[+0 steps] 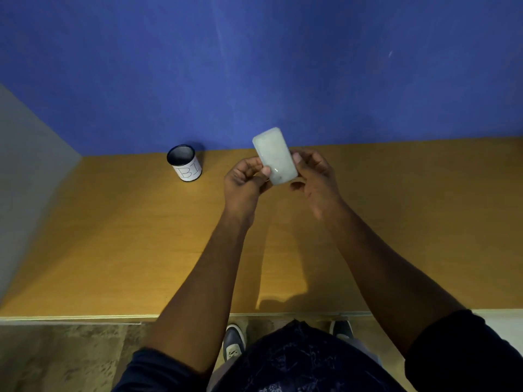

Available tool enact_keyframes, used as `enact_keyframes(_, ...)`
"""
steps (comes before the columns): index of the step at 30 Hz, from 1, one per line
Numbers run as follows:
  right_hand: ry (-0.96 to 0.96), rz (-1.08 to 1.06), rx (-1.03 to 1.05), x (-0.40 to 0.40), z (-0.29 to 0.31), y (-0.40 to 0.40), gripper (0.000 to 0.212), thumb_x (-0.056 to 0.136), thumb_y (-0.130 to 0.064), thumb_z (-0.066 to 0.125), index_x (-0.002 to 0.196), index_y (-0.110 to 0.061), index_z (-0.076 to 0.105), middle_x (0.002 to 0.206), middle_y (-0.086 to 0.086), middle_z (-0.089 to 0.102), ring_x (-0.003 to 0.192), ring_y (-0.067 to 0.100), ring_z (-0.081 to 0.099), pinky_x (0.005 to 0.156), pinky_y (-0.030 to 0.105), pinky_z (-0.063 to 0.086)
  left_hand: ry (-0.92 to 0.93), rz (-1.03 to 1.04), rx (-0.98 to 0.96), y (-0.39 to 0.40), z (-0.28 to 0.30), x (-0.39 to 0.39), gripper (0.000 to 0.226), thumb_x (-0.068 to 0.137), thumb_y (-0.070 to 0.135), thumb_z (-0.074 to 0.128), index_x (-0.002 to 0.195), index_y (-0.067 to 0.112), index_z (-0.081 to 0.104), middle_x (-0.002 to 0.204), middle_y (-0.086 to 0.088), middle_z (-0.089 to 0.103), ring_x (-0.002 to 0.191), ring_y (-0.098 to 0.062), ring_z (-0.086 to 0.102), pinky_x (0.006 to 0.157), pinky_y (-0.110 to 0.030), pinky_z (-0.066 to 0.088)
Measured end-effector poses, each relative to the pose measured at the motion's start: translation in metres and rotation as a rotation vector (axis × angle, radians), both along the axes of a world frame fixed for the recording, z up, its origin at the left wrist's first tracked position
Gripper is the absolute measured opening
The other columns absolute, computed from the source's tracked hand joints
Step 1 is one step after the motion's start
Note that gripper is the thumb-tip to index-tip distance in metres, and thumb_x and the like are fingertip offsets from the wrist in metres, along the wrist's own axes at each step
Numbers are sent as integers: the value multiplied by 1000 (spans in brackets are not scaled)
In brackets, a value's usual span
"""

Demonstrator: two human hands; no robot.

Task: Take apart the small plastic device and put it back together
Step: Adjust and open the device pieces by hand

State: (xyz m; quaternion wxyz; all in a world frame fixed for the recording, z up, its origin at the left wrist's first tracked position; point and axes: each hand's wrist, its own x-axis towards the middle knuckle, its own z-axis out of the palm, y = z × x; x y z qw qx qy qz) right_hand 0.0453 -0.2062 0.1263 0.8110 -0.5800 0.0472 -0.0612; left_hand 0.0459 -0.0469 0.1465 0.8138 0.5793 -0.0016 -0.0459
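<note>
Both hands hold the small plastic device (275, 155) up in the air above the wooden surface (113, 236), with the cup (184, 163) as the nearest fixed thing: the device sits to the right of the cup and a little higher in the frame, its top end overlapping the blue wall (254, 66) behind. It is a pale, translucent, rounded rectangular piece, tilted so its upper end leans left, and appears whole.

The left hand (244, 181) pinches the device's lower left edge, thumb pressed against the near face and fingers curled behind. The right hand (315, 176) closes its grip on the right edge, thumb tip resting at the side of the device, the other fingers bent beneath it.

The cup stands upright on the surface against the wall, dark-rimmed, wrapped in white paper with handwritten letters. Left of the cup, a grey panel (28, 165) meets the wall.
</note>
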Motion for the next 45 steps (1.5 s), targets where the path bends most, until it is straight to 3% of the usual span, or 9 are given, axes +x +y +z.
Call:
enact_keyframes(3,30,63,0,2,6,2,36,81,-46,75,111,-28,67,103,4,73,82,20,68,52,29,50,50,-39,-66,0,-6,0,17,97,-5,57,99,10,65,97,-10,68,89,-20,66,83,-38,54)
enact_keyframes(8,28,157,21,2,6,6,45,85,-46,72,105,-6,74,85,12,67,65,17,59,49,29,45,70,-86,-110,3,-12,-1,17,96,-5,60,108,5,67,99,-10,74,92,-21,72,86,-43,59)
enact_keyframes(13,50,155,-77,-2,-1,3,39,85,-38,75,106,-5,72,87,11,71,71,19,64,53,28,50,86,-122,-10,7,-20,-4,34,96,4,64,130,-3,62,126,-27,67,112,-38,70,89,-43,61)
enact_keyframes(18,56,175,-205,-8,-10,4,33,84,-40,77,104,-14,74,87,5,72,72,15,66,53,28,50,210,-177,-82,11,-26,-11,37,100,25,61,123,-3,66,116,-18,74,117,-43,67,95,-47,59)
enact_keyframes(24,28,184,-397,-10,-9,9,35,74,-46,84,102,-27,76,90,1,74,72,11,70,52,24,53,246,-160,-120,13,-32,-14,44,96,31,67,122,-5,67,122,-23,72,112,-38,71,92,-48,60)
enact_keyframes(28,-78,123,-512,-8,-11,12,26,84,-40,76,102,-22,76,92,-1,71,74,10,70,53,25,53,215,-171,-156,19,-35,-13,39,96,26,67,120,-5,67,113,-19,74,109,-38,71,85,-40,60)
enact_keyframes(32,-225,59,-608,-8,-12,15,9,93,-23,67,94,-24,75,87,6,69,72,11,66,55,20,50,188,-182,-151,21,-35,-10,34,93,24,70,114,-3,71,107,-16,76,108,-39,69,90,-41,59)
enact_keyframes(38,-280,30,-638,-10,-9,15,11,96,-17,65,91,-20,74,83,5,68,68,6,63,55,17,47,165,-199,-143,23,-33,-9,24,87,23,74,103,5,77,101,-11,79,102,-29,73,85,-33,60)
enact_keyframes(45,-304,37,-818,-10,-11,10,15,96,-16,64,98,-8,76,90,4,66,75,8,64,59,16,49,176,-243,-149,25,-40,-10,40,89,28,74,117,0,70,110,-13,75,107,-32,70,89,-35,60)
